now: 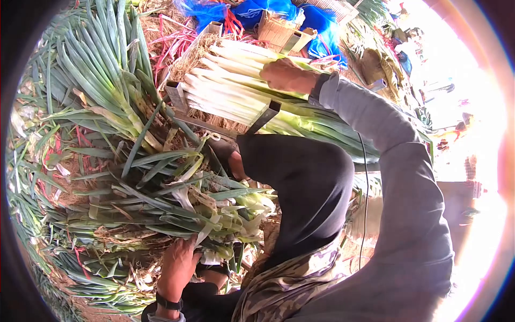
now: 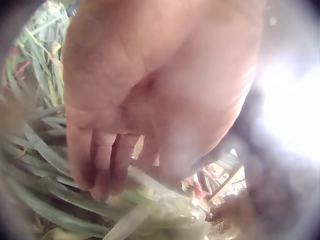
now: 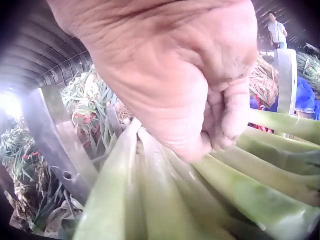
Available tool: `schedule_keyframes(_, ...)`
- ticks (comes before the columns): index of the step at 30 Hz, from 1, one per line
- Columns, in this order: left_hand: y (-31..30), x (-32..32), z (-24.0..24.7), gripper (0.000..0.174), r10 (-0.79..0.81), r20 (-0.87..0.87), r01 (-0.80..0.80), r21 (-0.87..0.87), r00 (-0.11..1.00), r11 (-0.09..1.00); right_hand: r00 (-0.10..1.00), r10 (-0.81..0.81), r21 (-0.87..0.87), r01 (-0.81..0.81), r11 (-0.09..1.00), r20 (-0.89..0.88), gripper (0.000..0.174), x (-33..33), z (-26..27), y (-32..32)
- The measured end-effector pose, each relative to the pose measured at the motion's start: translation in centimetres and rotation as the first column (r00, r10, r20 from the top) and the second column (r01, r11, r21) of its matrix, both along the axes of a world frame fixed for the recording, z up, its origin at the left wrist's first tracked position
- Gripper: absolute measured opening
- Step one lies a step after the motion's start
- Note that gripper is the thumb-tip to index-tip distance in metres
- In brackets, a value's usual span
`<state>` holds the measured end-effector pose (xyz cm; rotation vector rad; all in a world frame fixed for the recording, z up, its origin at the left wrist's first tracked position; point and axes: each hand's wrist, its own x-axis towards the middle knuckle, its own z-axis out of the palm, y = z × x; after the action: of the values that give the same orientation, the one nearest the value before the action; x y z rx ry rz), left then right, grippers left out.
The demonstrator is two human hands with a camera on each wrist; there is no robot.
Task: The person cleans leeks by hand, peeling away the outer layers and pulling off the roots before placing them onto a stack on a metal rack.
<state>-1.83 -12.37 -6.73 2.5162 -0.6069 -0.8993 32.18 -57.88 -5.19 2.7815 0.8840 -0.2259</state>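
Many loose leeks [image 1: 102, 91] heap up on the left. Further off, a metal frame [image 1: 176, 95] holds the cleaned leeks [image 1: 230, 94] in a level stack, likely so the stalks lie parallel. Your right hand [image 1: 287, 75] curls down over the top stalks, seemingly to steady them. Your left hand [image 1: 179, 263], near you, grips a leafy bundle [image 1: 177, 214] from below, bearing its weight.

smooth waxy leeks [image 1: 236, 86] – dull metal frame [image 1: 177, 95]
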Motion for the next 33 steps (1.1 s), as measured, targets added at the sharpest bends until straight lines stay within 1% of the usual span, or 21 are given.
schedule_keyframes(1, -0.1, 0.1, 0.1, 0.060, 0.003, 0.006, -0.003, -0.003, 1.000, 1.000, 0.994, 0.001, 0.165, -0.019, 0.986, 0.109, 0.013, 0.4, -0.2, 0.1)
schedule_keyframes(2, -0.1, 0.1, 0.2, 0.060, 0.008, 0.012, -0.008, -0.005, 1.000, 1.000, 0.988, -0.146, 0.203, 0.131, 0.970, 0.059, 0.012, 1.1, -0.3, 0.2)
schedule_keyframes(4, 0.0, 0.0, 0.2, 0.060, 0.016, 0.006, -0.015, -0.002, 1.000, 1.000, 0.970, -0.146, 0.315, 0.079, 0.946, 0.196, 0.021, 2.3, -1.5, 0.4)
schedule_keyframes(7, -0.1, 0.2, -0.1, 0.060, 0.013, -0.005, -0.013, -0.004, 1.000, 1.000, 0.911, -0.034, 0.247, -0.076, 0.966, 0.412, 0.046, 2.6, -2.6, 1.4)
schedule_keyframes(10, 0.1, 0.0, -0.3, 0.060, 0.009, 0.032, -0.009, -0.022, 0.999, 1.000, 0.920, -0.045, 0.190, -0.033, 0.981, 0.390, 0.057, 2.1, -4.3, 2.7)
schedule_keyframes(11, 0.2, -0.1, -0.6, 0.060, 0.010, 0.057, -0.008, -0.029, 0.998, 1.000, 0.931, -0.018, 0.155, -0.042, 0.987, 0.365, 0.072, 2.0, -4.7, 2.6)
schedule_keyframes(12, 0.3, -0.3, -0.8, 0.060, 0.012, 0.081, -0.009, -0.038, 0.997, 0.999, 0.939, -0.047, 0.133, 0.002, 0.991, 0.340, 0.070, 1.6, -4.8, 2.7)
schedule_keyframes(15, 0.7, -0.4, -1.2, 0.061, 0.026, 0.036, -0.025, -0.031, 0.999, 0.999, 0.947, -0.140, 0.056, 0.130, 0.990, 0.289, 0.065, 0.6, -4.4, 1.9)
schedule_keyframes(19, 0.4, -0.5, -0.4, 0.060, 0.026, 0.036, -0.025, -0.029, 0.999, 0.999, 0.952, -0.085, -0.125, 0.126, 0.984, 0.293, 0.063, -1.5, -4.0, 0.1)
schedule_keyframes(22, 0.5, -0.8, 0.1, 0.059, 0.028, 0.046, -0.027, -0.019, 0.999, 0.999, 0.945, -0.043, -0.186, 0.108, 0.976, 0.324, 0.060, -2.9, -3.1, -0.3)
schedule_keyframes(23, 0.6, -0.9, 0.4, 0.059, 0.026, 0.064, -0.025, -0.020, 0.998, 1.000, 0.969, -0.164, -0.299, 0.215, 0.930, 0.185, 0.058, -2.8, -1.9, -0.7)
schedule_keyframes(24, 0.6, -1.0, 0.7, 0.059, 0.024, 0.083, -0.023, -0.022, 0.996, 0.999, 0.970, -0.112, -0.223, 0.160, 0.962, 0.215, 0.058, -2.7, -1.2, -1.7)
schedule_keyframes(26, 0.8, -1.2, 1.2, 0.059, 0.029, 0.100, -0.027, -0.018, 0.995, 0.999, 0.954, -0.091, -0.272, 0.171, 0.947, 0.286, 0.068, -2.7, 3.0, -1.7)
schedule_keyframes(27, 0.8, -1.2, 1.4, 0.059, 0.030, 0.110, -0.028, -0.015, 0.994, 0.999, 0.963, -0.096, -0.239, 0.158, 0.958, 0.252, 0.075, -2.8, 6.1, -1.2)
schedule_keyframes(28, 0.8, -1.0, 1.7, 0.058, 0.049, 0.132, -0.045, -0.028, 0.990, 0.999, 0.864, 0.096, -0.116, -0.044, 0.992, 0.494, 0.059, -2.4, 6.9, -1.8)
schedule_keyframes(29, 0.8, -0.9, 2.1, 0.056, 0.071, 0.147, -0.067, -0.036, 0.987, 0.997, 0.930, -0.004, 0.139, -0.051, 0.989, 0.368, 0.053, -1.2, 7.8, -2.0)
schedule_keyframes(30, 1.0, -1.1, 2.6, 0.054, 0.106, 0.152, -0.102, -0.033, 0.983, 0.994, 0.978, -0.054, 0.392, -0.029, 0.919, 0.200, 0.048, -0.7, 9.6, -0.5)
schedule_keyframes(31, 1.0, -0.9, 3.5, 0.053, 0.178, 0.209, -0.163, -0.086, 0.962, 0.983, 0.989, -0.134, 0.516, 0.144, 0.845, -0.057, 0.042, -2.1, 12.4, 2.7)
schedule_keyframes(32, 1.3, -0.2, 4.3, 0.051, 0.257, 0.259, -0.232, -0.121, 0.931, 0.965, 0.930, -0.152, 0.577, 0.330, 0.747, -0.336, 0.039, -4.0, 15.5, 6.4)
schedule_keyframes(33, 2.5, 0.7, 3.7, 0.049, 0.361, 0.299, -0.264, -0.318, 0.883, 0.911, 0.864, -0.026, 0.563, 0.350, 0.749, -0.503, 0.042, -5.1, 17.2, 7.8)
